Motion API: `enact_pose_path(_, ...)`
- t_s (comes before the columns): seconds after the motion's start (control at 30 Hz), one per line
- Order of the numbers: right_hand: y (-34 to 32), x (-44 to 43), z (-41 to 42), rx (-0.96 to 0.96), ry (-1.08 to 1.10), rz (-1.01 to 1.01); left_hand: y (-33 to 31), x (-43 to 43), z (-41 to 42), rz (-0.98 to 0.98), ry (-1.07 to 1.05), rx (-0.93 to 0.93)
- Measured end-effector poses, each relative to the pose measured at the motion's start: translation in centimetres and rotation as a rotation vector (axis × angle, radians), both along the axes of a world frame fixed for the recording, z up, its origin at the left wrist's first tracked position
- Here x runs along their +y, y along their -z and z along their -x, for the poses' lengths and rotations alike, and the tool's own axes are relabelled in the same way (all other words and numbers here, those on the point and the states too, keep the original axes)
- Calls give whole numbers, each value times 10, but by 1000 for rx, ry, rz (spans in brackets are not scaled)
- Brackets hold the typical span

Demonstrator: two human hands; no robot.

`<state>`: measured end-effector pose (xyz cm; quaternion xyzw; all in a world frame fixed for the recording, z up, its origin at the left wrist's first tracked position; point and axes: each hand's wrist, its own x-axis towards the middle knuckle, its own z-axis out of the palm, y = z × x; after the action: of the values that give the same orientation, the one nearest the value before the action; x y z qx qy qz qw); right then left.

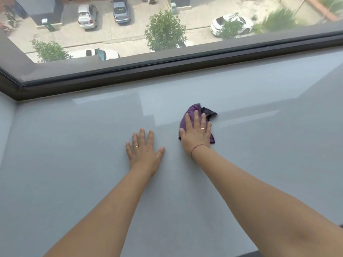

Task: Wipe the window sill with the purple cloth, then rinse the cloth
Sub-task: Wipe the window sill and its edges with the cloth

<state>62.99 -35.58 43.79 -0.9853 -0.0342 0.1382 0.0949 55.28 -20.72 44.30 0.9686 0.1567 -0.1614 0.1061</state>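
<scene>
A wide grey window sill (83, 145) fills the lower part of the view. The purple cloth (193, 109) lies bunched on it, right of centre, with a darker corner sticking out to the right. My right hand (196, 132) presses flat on top of the cloth, fingers spread and pointing at the window, covering most of it. My left hand (143, 151) rests flat on the bare sill to the left of the cloth, palm down, fingers apart, holding nothing.
A dark window frame (167, 71) runs along the back of the sill, with glass (130, 34) above it looking down on parked cars and trees. The frame turns a corner at the far left. The sill's front edge shows at bottom right.
</scene>
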Motion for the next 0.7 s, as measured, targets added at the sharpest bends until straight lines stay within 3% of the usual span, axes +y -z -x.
enact_pose_path(0.13, 2, 23, 6, 3, -401, -29, 5, 1, 3, -40, 23, -64)
enact_pose_path(0.2, 3, 5, -16, -27, -370, -8, 8, 3, 5, -45, 35, -78)
enact_pose_path(0.33, -2, -35, -62, -4, 35, 57, 13, 3, 10, -44, 52, -88)
enact_pose_path(0.4, -3, -20, -65, 0, 129, 52, 13, 3, 10, -35, 39, -120)
enact_pose_path(0.6, 1, 42, -43, -5, -461, -14, 7, 9, -25, -49, -19, -254)
enact_pose_path(0.7, 0, 7, -75, -41, -280, 21, 4, 19, -46, -52, 26, -243)
